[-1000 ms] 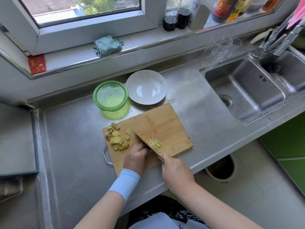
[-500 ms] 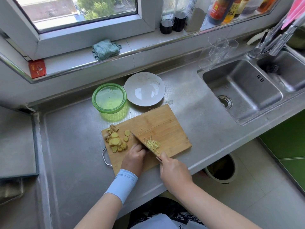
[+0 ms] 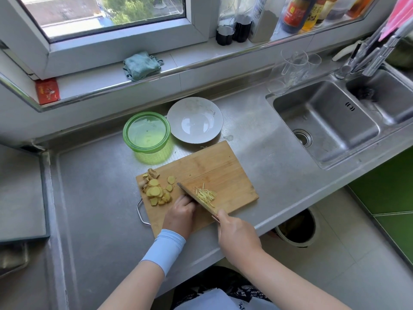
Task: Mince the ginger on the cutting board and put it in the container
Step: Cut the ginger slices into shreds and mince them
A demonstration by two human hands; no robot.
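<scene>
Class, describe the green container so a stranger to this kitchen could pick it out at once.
Start at the steel counter left of the sink. Behind the wooden cutting board sit two round dishes. The container is the left one, translucent green, beside a white plate.

My left hand [image 3: 181, 214]: palm down, fingers curled under. My right hand [image 3: 237, 233]: wrapped round the knife [image 3: 196, 199] handle.
</scene>
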